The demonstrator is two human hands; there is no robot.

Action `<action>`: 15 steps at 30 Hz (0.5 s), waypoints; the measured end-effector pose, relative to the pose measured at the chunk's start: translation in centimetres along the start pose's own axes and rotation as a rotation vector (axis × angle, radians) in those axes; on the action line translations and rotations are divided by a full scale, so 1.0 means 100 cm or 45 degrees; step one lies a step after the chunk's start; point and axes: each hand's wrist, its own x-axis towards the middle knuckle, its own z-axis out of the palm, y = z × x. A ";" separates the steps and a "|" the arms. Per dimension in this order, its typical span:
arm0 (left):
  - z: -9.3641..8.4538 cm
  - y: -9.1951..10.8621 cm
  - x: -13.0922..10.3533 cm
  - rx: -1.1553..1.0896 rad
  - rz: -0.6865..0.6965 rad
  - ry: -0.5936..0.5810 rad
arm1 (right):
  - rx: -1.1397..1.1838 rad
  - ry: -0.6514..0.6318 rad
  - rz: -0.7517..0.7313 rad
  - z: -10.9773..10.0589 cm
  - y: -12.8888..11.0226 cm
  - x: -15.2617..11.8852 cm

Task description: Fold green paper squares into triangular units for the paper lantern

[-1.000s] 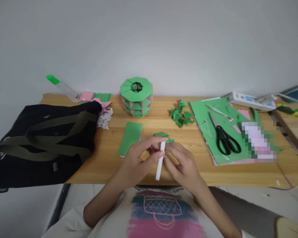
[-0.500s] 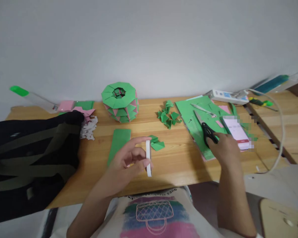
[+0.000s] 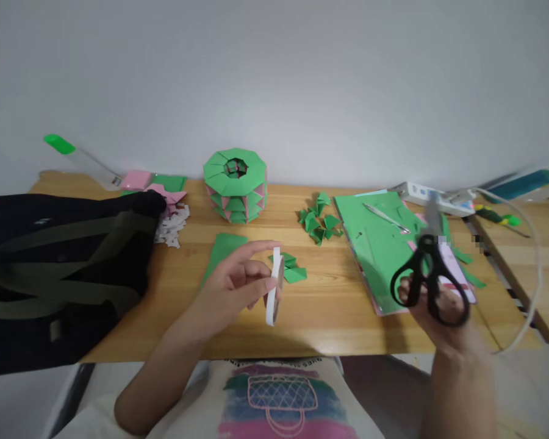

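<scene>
A narrow roll of white tape [image 3: 271, 292] stands on edge between the thumb and fingers of my left hand [image 3: 233, 283]. Raised in my right hand [image 3: 439, 311] are black-handled scissors [image 3: 427, 268], blades pointing away and blurred. They are above the green sheets [image 3: 375, 244] and partly cover a phone [image 3: 452, 268]. Just beyond the tape lie folded green paper pieces [image 3: 293, 273]. A green paper strip [image 3: 222, 250] is partly hidden by my left hand.
A round green and pink paper model [image 3: 238, 201] stands near the wall, with more folded green pieces [image 3: 319, 222] to its right. A dark bag [image 3: 64, 274] covers the left side. A power strip [image 3: 432, 198] with a white cable [image 3: 537, 274] lies at the back right.
My right hand has picked up the scissors from the green sheets and lifted them. My left hand still holds the tape, turned slightly so more of its side shows. The camera view has shifted.
</scene>
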 end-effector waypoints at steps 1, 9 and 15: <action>0.000 0.001 0.001 -0.007 -0.004 0.011 | 0.112 -0.052 -0.011 0.006 -0.003 -0.007; 0.005 0.011 0.004 0.006 -0.019 0.030 | 0.668 -0.395 -0.039 0.068 -0.033 -0.030; 0.000 0.010 0.003 0.009 0.081 0.039 | 0.131 -0.456 -0.153 0.070 -0.028 -0.035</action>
